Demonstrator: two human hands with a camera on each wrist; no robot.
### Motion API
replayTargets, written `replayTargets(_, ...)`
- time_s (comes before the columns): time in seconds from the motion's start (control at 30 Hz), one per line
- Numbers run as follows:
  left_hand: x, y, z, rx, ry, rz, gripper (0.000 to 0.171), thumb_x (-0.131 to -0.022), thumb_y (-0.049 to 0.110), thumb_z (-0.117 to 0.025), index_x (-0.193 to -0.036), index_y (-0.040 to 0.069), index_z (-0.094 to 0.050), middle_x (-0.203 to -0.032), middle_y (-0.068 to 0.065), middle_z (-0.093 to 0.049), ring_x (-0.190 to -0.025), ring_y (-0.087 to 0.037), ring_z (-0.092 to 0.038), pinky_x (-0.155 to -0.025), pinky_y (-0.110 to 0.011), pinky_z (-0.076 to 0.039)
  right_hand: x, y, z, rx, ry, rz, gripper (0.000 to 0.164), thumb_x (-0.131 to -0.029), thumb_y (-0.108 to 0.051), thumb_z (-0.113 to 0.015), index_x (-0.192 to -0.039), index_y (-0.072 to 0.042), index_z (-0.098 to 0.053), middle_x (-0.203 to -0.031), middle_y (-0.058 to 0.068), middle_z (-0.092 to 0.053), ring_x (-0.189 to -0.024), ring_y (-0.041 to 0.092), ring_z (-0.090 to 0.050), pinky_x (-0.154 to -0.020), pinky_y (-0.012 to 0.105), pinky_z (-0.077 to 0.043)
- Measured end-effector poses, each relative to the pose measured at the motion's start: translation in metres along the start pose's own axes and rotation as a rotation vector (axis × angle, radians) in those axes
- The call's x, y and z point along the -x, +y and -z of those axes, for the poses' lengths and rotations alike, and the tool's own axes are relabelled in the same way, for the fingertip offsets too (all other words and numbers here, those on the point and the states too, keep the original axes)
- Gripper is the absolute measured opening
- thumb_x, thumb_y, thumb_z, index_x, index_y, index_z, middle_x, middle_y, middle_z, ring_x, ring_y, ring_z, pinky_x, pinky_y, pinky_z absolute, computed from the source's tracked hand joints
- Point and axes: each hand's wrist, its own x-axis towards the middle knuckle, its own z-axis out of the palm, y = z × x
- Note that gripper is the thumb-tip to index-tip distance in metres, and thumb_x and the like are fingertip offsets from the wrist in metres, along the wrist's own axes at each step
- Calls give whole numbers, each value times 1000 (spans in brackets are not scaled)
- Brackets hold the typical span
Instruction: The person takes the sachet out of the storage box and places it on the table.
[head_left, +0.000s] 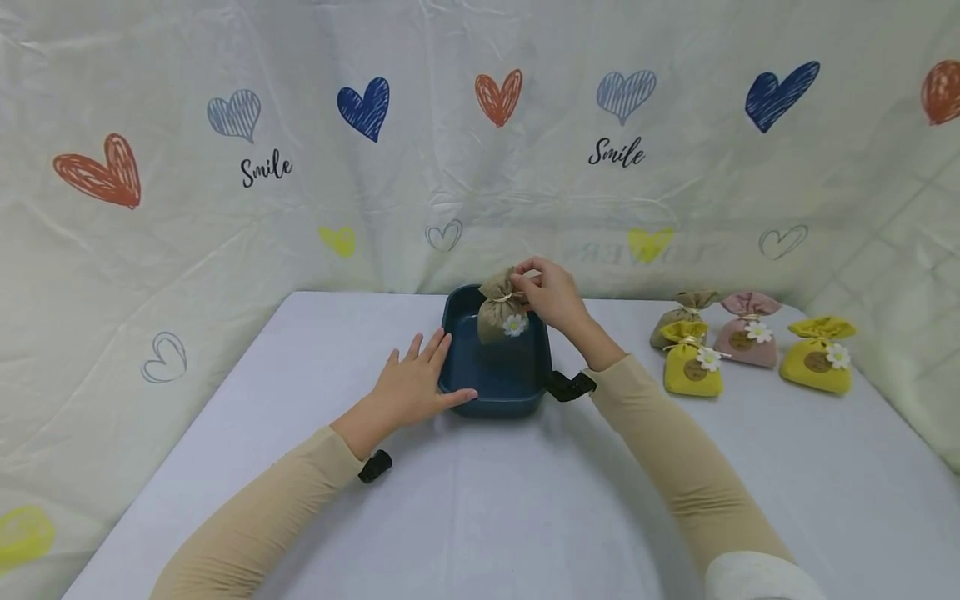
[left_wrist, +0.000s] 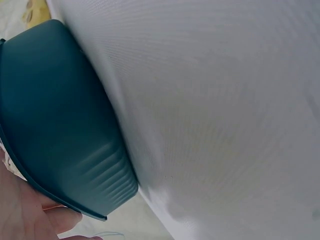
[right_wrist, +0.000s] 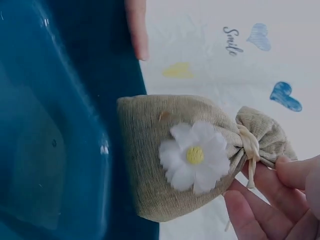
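Observation:
A beige drawstring sachet (head_left: 497,321) with a white daisy on its front hangs over a dark blue basin (head_left: 495,408). My right hand (head_left: 553,293) pinches the sachet by its gathered neck, thumb against fingers, as the right wrist view shows up close. The sachet (right_wrist: 170,200) is tied with a pale cord. At the basin's left side, my left hand (head_left: 411,385) lies with fingers spread and straight along the rim, its thumb over the near left corner. In the left wrist view the fingers touch the rim of the basin (left_wrist: 60,110), whose ribbed outer wall shows.
To the right stand several more sachets: a beige one (head_left: 667,321), a pink one (head_left: 750,342), a yellow one in front (head_left: 692,379) and another yellow one (head_left: 813,371) farther right. A white cloth covers the table (head_left: 480,508). Behind it hangs a curtain (head_left: 547,183) printed with hearts.

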Motion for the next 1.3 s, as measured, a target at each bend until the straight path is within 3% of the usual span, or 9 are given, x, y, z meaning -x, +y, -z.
replayTargets(0.37, 0, -1, -1, 10, 0, 7, 108, -91, 80, -48, -166, 11, -13, -171, -8, -10, -155, -38, -10, -116, -70, -16, 14, -7, 12, 36, -9, 58, 24, -109, -17, -54, -123, 1, -60, -105, 23, -73, -92, 34, -71, -85, 49, -58)
replayTargets(0.7, -1, -2, -1, 5, 10, 1, 108, -91, 80, -47, -166, 11, -14, -171, -8, -11, -155, -39, -11, -115, -71, -16, 22, 0, 28, -34, -24, 26, 26, -109, -17, -53, -126, 3, -57, -111, 27, -71, -102, 38, -71, -84, 46, -60)
replayTargets(0.97, -2, -2, -3, 20, -7, 9, 108, -91, 80, -48, -166, 11, -12, -172, -7, -9, -156, -38, -8, -116, -71, -14, 28, 4, 40, -27, -19, 29, 28, -109, -18, -52, -126, 4, -56, -114, 27, -70, -106, 38, -70, -84, 42, -60)
replayTargets(1.3, 0, -3, -3, 3, 22, -11, 107, -92, 79, -48, -166, 9, -14, -171, -10, -11, -155, -39, -11, -117, -67, -16, 45, 12, 60, 10, -5, 2, 31, -110, -20, -51, -128, 5, -53, -118, 28, -67, -110, 39, -68, -86, 41, -59)
